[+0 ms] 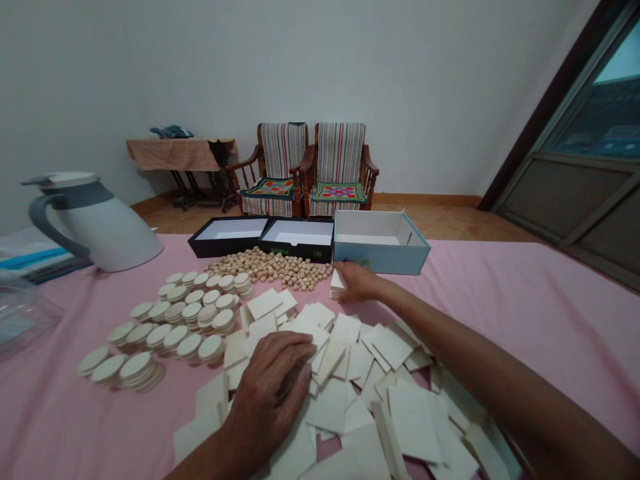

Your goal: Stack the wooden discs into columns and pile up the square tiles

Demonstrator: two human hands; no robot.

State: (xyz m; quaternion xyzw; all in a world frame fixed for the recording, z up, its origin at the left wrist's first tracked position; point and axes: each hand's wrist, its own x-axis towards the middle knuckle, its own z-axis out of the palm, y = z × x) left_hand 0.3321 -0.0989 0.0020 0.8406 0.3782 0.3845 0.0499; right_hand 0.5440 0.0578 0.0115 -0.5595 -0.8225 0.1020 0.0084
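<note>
My left hand (273, 383) rests on a loose pile of thin pale square tiles (415, 420), fingers curved and thumb apart from them, with no tile clearly gripped. Farther forward, my right hand (359, 283) closes around a small neat stack of square tiles (337, 285) standing on the cloth just in front of the light-blue box (383, 259). Part of that stack is hidden by the fingers. Left of the pile, pale round discs (193, 313) stand in rows of short stacks. Behind them lies a heap of small wooden cubes or beads (270, 267).
Two black box trays (227, 247) with white insides stand beside the blue box along the back of the pink-covered table (500, 300). A white-and-grey jug (105, 223) is at the left, near a clear plastic container (23, 320). Two wooden chairs (340, 160) stand beyond.
</note>
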